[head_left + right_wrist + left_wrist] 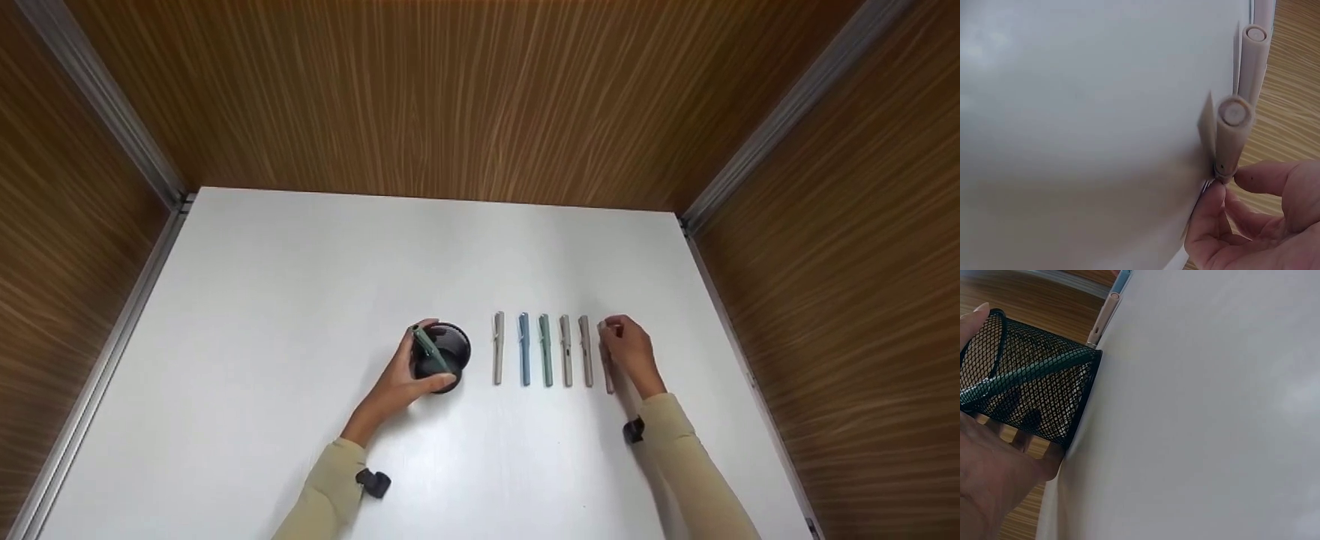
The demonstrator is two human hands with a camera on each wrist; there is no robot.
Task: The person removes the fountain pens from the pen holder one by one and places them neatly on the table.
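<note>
A black mesh pen cup point(442, 358) stands on the white table point(315, 300), and my left hand point(409, 379) grips it around the side. A dark green pen point(429, 350) leans inside the cup point(1027, 391), seen through the mesh as the green pen point(1022, 374). To the right lies a row of pens: beige point(499, 349), blue point(523, 350), green point(545, 350), and two more beige point(566, 351). My right hand point(630, 352) pinches the rightmost beige pen point(606, 360) near its far end; the wrist view shows that pen point(1233, 135) between my fingertips point(1213, 205).
Wood-grain walls point(480, 97) enclose the table at the back and both sides, with metal strips point(112, 127) in the corners. The table's left and far parts are bare white surface. Another beige pen point(1253, 62) lies just beyond the pinched one.
</note>
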